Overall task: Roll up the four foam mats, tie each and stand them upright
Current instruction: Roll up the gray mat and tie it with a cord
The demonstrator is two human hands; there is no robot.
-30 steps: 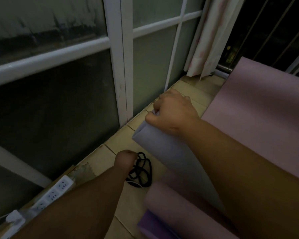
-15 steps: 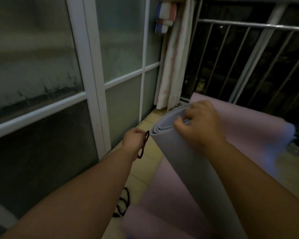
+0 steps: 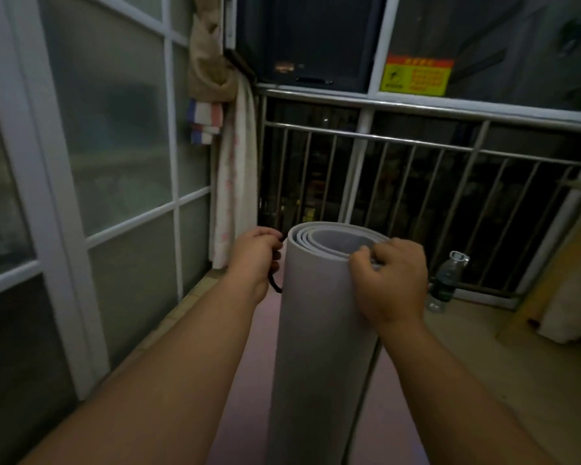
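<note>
A pink mat (image 3: 399,414) is seen spread on the floor, seemingly unrolled. Over it, 1 rolled grey mat (image 3: 319,347) is held upright. Its top rim is pinched by the curled fingers of the right hand (image 3: 391,283) so the coil cannot spring open. The left hand (image 3: 255,260), just beside the roll, is curled round a black cord (image 3: 275,284), ready for tying.

Matt smooth foam mat (image 3: 319,330); glossy metal railing (image 3: 416,142); clear plastic bottle (image 3: 445,280).
</note>
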